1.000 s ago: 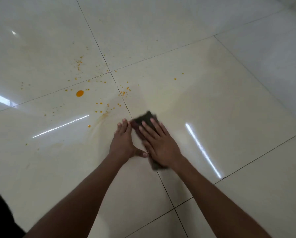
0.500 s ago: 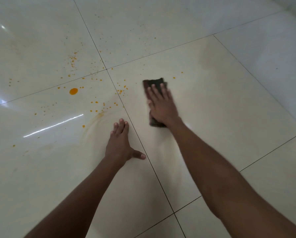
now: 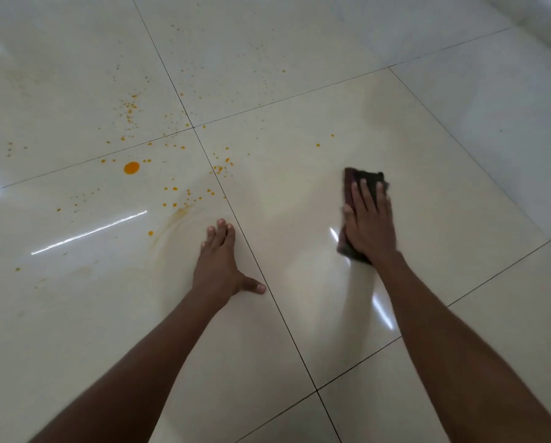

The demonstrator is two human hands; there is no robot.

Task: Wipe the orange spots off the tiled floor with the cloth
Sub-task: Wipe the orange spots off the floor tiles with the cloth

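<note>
A dark folded cloth (image 3: 365, 177) lies flat on the glossy cream tiled floor (image 3: 299, 314), right of centre. My right hand (image 3: 368, 219) presses it down with straight fingers; only its far end and left edge show. My left hand (image 3: 219, 263) rests flat on the floor by a grout line, fingers straight, thumb out. A large orange spot (image 3: 131, 167) and several small orange spots (image 3: 175, 188) lie to the left and beyond my left hand. Two small orange spots (image 3: 318, 145) sit beyond the cloth. A faint orange smear (image 3: 178, 215) curves left of my left hand.
Dark grout lines cross the floor, meeting at a junction (image 3: 193, 126) beyond my left hand. Fine orange specks (image 3: 130, 107) scatter over the far tiles. A paler floor strip (image 3: 507, 91) runs along the right.
My right hand has slid the cloth to the right and back toward me, after pushing it away earlier. My left hand has stayed planted in place.
</note>
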